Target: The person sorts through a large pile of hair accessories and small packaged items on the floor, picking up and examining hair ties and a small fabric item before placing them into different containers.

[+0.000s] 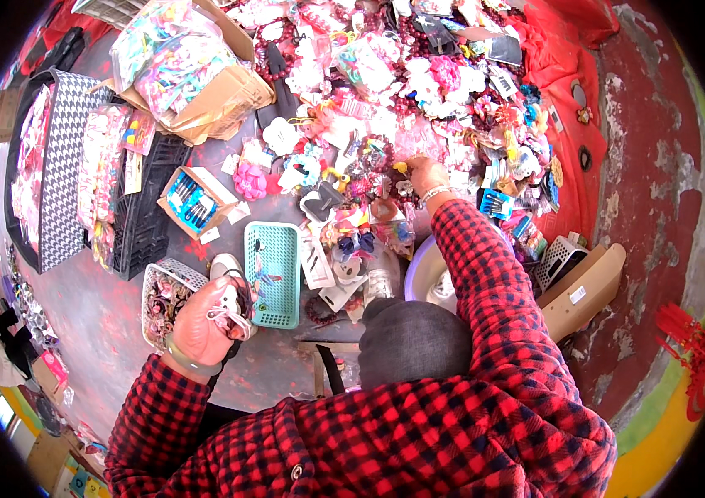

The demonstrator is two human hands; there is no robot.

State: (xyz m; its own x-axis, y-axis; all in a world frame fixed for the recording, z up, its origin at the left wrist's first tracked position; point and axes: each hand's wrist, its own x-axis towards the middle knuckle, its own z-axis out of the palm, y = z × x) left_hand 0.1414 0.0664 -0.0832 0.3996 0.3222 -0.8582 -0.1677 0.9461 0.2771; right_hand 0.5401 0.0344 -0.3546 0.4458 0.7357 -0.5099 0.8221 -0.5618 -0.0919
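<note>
My left hand is raised over the left side, closed around a small bunch of white and dark bands that look like hair ties. Just beside it are a white basket of brownish bands and a mint-green basket with a few small items inside. On the other side, my right hand reaches forward into a large heap of hair accessories. Its fingers are curled at a small yellow piece; their tips are partly hidden, so the grip is unclear.
At the far left stand a cardboard box of bagged goods, a houndstooth bin and a black crate. A small box of blue packs sits nearer. A purple-rimmed basin lies under my right forearm; cardboard leans at right.
</note>
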